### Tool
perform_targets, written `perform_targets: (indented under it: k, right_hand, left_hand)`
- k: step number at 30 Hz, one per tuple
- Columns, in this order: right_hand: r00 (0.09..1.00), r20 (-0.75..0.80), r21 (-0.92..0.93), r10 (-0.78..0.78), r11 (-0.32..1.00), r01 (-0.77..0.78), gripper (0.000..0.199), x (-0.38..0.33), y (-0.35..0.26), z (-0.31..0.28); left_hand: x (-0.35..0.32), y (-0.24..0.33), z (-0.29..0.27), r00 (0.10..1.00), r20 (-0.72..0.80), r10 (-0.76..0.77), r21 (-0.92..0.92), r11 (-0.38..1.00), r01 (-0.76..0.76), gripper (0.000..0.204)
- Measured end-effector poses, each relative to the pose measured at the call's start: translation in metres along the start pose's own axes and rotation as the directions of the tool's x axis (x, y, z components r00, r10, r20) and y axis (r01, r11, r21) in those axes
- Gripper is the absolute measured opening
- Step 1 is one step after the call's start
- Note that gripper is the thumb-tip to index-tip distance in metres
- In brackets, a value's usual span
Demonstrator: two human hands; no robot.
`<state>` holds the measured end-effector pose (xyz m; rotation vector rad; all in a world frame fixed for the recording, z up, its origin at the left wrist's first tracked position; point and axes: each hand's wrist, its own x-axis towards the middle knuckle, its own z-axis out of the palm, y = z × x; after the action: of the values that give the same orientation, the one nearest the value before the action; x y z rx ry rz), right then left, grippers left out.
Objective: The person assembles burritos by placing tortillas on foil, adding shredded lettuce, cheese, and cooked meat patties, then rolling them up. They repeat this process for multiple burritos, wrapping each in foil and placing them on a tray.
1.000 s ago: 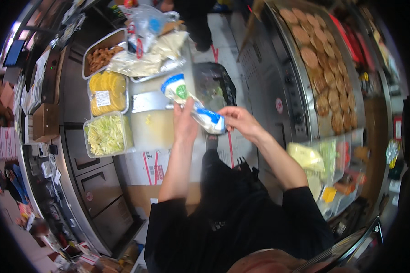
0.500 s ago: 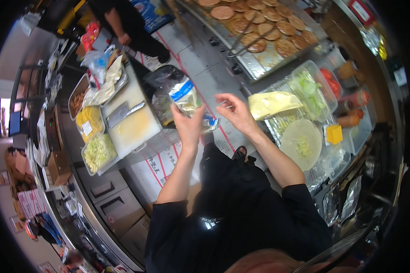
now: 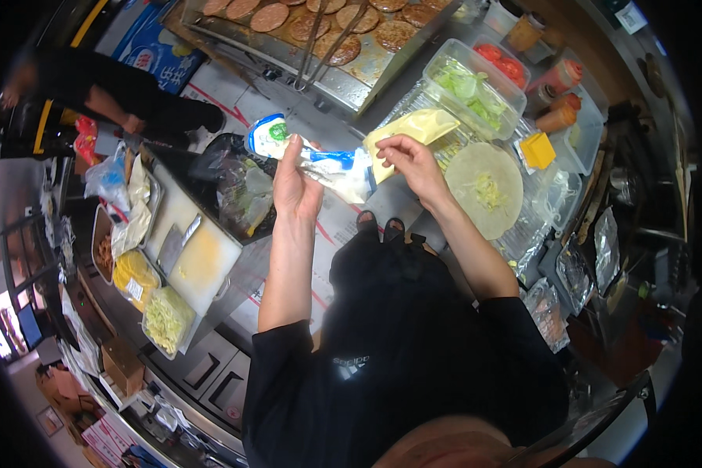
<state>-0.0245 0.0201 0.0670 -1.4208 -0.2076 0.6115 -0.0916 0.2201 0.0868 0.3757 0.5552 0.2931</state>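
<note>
Both hands, left (image 3: 298,187) and right (image 3: 408,161), grip closed, hold a sauce pouch (image 3: 320,160); squeezing onto the tortilla (image 3: 487,187) looks next, needing aim.

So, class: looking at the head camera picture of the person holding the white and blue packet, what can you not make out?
- Packet, head view: its contents; the wrapping is opaque and the left hand covers part.
- Right hand: whether it touches the yellow bag behind; they overlap.
- Flatbread: its topping is too small.
- Tray of patties: cut off by the upper edge.
</note>
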Motion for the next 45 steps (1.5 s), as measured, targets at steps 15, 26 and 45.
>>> perform_targets:
  k: [15, 26, 45]
  right_hand:
    - [0.662, 0.436, -0.691, -0.610, 0.244, 0.680, 0.032, 0.002, -0.066, 0.003]
    - [0.972, 0.044, -0.361, -0.232, 0.903, 0.232, 0.019, -0.002, -0.077, -0.053]
    - [0.805, -0.555, -0.598, 0.209, 0.572, -0.561, 0.045, -0.136, 0.027, -0.239]
  left_hand:
    - [0.026, -0.044, -0.011, 0.784, 0.014, -0.621, -0.161, 0.772, 0.614, 0.037]
    - [-0.022, -0.083, 0.010, 0.872, 0.489, 0.002, 0.821, 0.337, -0.461, 0.077]
    - [-0.055, -0.383, 0.012, 0.405, 0.431, -0.806, 0.864, 0.239, -0.443, 0.024]
